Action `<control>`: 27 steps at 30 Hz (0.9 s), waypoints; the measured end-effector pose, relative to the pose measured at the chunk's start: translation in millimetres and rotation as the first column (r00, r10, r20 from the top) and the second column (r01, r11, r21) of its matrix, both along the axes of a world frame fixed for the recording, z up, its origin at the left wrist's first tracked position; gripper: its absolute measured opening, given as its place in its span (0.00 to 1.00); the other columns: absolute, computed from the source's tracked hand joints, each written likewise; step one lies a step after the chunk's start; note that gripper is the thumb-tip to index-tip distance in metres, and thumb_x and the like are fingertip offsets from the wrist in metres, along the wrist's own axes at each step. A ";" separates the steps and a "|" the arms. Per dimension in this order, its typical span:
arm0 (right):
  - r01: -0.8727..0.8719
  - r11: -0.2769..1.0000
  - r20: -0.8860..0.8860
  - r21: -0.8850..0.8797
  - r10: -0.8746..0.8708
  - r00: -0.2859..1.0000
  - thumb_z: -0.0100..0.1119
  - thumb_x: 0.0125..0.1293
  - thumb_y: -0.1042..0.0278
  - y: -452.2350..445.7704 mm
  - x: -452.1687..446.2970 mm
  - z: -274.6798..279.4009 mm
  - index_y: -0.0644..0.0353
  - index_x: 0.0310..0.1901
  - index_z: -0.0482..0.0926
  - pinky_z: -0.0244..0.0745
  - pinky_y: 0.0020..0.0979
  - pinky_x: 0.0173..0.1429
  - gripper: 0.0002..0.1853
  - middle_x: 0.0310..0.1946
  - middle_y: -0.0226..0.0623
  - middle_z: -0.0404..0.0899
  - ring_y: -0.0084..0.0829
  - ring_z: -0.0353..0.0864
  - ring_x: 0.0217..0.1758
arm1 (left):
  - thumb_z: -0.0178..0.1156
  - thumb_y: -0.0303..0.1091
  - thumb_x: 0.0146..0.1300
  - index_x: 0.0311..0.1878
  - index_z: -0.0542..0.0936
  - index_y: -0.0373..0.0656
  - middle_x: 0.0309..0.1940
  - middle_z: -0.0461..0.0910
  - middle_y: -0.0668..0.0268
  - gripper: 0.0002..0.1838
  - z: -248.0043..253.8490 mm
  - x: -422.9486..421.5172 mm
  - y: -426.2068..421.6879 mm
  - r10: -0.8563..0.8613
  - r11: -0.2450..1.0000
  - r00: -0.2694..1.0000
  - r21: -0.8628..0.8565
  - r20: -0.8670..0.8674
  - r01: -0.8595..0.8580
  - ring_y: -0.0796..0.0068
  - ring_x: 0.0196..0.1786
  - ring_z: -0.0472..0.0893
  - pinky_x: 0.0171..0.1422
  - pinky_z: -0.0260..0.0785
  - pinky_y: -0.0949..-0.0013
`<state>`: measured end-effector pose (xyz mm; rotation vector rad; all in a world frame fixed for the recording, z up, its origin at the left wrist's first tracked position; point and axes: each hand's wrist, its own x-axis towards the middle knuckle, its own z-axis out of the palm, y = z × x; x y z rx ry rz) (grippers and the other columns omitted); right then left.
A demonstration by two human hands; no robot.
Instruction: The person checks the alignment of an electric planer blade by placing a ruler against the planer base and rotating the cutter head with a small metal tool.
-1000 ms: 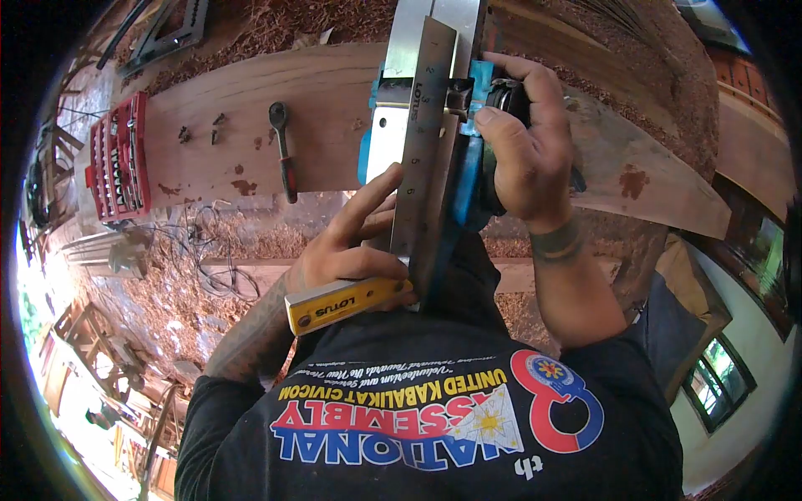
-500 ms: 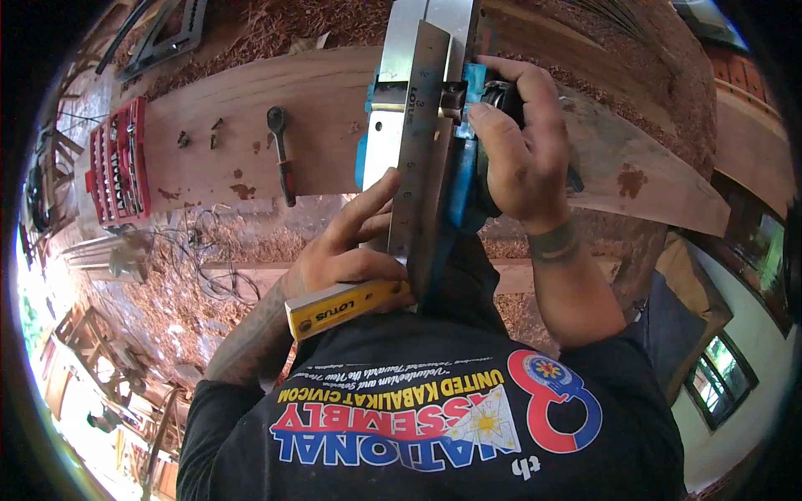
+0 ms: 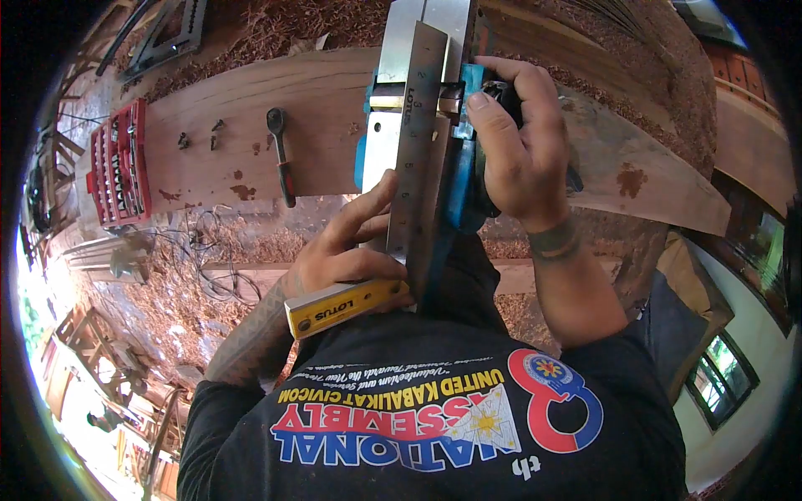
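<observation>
An electric hand planer (image 3: 384, 150) with a blue body lies with its shiny metal sole facing up, its cutter drum (image 3: 388, 102) showing across the middle. My left hand (image 3: 347, 250) is closed around a try square near its yellow LOTUS handle (image 3: 347, 307), one finger stretched along the blade. The steel blade (image 3: 409, 167) of the try square rests lengthwise over the sole and crosses the drum. My right hand (image 3: 530, 142) is closed on the planer's right side, thumb and forefinger at a black part by the drum. What its other fingers touch is hidden.
Beneath the planer is a wide wooden plank (image 3: 326, 79). On it lie a ratchet wrench (image 3: 281, 154), small bolts (image 3: 215, 134) and a red socket set case (image 3: 121, 163). Wood shavings (image 3: 276, 29) cover the surroundings; a cable (image 3: 213, 259) lies below the plank.
The cutter drum has turned a little, so a brass-toned strip now shows where a dark band was. Both hands and the try square have stayed almost in place.
</observation>
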<state>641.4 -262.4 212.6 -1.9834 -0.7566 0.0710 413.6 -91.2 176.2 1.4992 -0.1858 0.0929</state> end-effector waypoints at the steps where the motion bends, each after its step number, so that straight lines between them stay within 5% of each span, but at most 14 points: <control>1: 0.000 1.000 0.008 0.002 0.000 1.000 0.68 0.73 0.64 0.2 0.2 -0.2 0.64 0.55 0.85 0.77 0.41 0.53 0.15 0.43 0.46 0.80 0.44 0.81 0.45 | 0.87 0.29 0.60 0.49 0.88 0.45 0.90 0.51 0.38 0.17 2.2 -0.1 0.7 -0.002 1.000 1.000 0.006 -0.009 0.003 0.36 0.90 0.61 0.85 0.71 0.38; 27: -0.002 1.000 -0.029 0.026 0.003 1.000 0.67 0.69 0.64 -0.8 1.3 -3.4 0.63 0.55 0.84 0.76 0.40 0.52 0.17 0.42 0.45 0.77 0.42 0.79 0.43 | 0.87 0.29 0.60 0.50 0.88 0.46 0.91 0.50 0.38 0.18 -0.6 -1.7 3.3 -0.018 0.998 1.000 0.058 0.012 0.017 0.35 0.89 0.63 0.85 0.70 0.39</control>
